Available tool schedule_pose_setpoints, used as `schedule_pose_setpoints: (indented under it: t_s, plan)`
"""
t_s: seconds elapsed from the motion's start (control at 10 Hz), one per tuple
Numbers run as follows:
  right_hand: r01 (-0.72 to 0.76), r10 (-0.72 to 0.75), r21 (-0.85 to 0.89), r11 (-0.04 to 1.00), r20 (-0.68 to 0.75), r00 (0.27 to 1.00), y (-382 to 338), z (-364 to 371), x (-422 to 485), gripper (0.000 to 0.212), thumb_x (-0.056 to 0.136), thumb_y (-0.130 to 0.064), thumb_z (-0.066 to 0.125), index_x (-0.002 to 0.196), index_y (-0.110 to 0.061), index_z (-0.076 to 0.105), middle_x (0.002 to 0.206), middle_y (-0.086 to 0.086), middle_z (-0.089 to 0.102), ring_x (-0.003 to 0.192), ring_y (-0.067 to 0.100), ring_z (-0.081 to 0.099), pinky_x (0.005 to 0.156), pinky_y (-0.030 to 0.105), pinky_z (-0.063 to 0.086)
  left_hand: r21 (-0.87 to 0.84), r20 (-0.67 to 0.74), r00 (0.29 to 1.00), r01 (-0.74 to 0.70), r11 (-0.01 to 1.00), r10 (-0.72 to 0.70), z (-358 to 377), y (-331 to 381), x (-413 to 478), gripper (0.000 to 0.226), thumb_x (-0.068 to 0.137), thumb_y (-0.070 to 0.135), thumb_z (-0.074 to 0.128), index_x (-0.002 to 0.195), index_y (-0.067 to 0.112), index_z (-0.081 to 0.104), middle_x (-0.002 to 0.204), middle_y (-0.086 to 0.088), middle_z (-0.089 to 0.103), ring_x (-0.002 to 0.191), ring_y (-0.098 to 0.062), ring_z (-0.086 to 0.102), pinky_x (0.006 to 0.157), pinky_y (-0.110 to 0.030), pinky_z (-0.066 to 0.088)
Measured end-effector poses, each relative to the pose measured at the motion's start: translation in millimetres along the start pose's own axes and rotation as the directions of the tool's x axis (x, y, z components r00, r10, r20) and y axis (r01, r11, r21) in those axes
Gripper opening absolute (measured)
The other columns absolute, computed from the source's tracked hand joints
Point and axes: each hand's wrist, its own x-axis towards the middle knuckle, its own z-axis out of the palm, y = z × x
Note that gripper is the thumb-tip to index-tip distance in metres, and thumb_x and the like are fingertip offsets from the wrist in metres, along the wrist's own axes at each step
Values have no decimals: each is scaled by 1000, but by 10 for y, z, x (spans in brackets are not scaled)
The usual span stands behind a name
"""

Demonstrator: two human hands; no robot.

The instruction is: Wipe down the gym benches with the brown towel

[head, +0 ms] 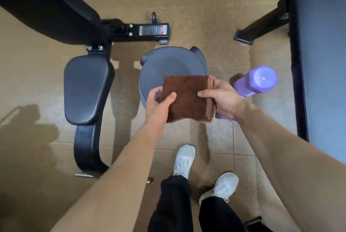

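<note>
The brown towel (187, 97) is a plush, folded square, held flat at the centre. My left hand (159, 104) pinches its 9 o'clock edge, thumb on top. My right hand (221, 100) clasps the layered 3 o'clock edge. Beneath sits a smooth grey round pad (172, 61), possibly a stool. A weave-textured black bench seat (86, 89) lies at 9 o'clock and a second bench (322, 63) at 2 o'clock, with tan floor (215, 7) between.

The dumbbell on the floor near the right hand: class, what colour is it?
Purple. The dumbbell shows best in the head view.
</note>
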Motion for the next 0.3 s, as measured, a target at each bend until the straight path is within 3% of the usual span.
schedule_pose_setpoints:
  t_s: [0.1,0.2,0.3]
  plan:
    - [95,-104,-67,993,-153,983,-82,302,290,47,85,11,65,130,-4,58,95,5,75,91,22,72,88,41,57,149,-31,989,-138,979,144,-196,215,363,33,80,26,79,104,40,61,109,-2,72,98,-24,70,84,-44,59]
    - [-20,-215,-530,848,-377,901,-183,486,313,61,87,-17,68,144,-14,45,119,0,65,116,19,61,102,30,44,607,-157,964,-78,791,216,-361,317,523,63,80,43,72,137,33,48,126,0,64,115,-20,62,103,-39,48]
    - [-132,-192,-658,742,-397,897,-195,497,196,63,87,-31,66,144,-15,44,135,5,59,126,24,54,102,27,39,765,-144,954,-60,641,262,-504,411,472,63,86,40,63,145,29,45,133,-2,59,121,-23,58,103,-39,46]
